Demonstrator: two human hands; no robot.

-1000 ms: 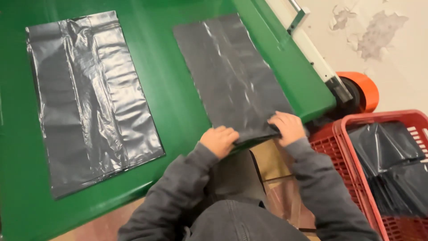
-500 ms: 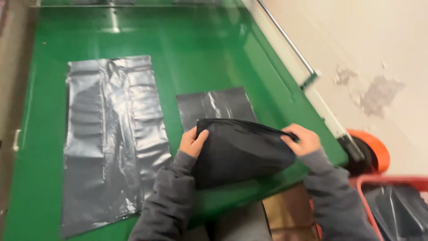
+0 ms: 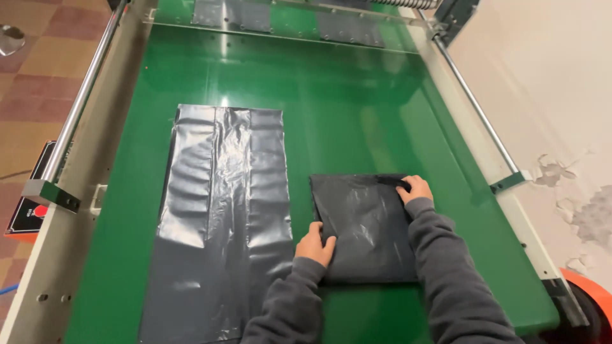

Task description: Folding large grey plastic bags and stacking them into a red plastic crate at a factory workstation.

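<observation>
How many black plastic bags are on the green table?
2: a flat bag lies on the left; a folded bag sits under both hands on the right. More may be stacked beneath.

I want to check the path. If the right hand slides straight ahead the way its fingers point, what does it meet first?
The right hand points up-left along the folded dark bag; past its far edge, probably only bare green belt.

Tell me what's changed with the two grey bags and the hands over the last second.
The right-hand bag has gone from full length to folded in half, its near end carried up and over. The left hand now presses its near left edge, the right hand its far right corner. The long bag stayed flat, untouched.
</observation>
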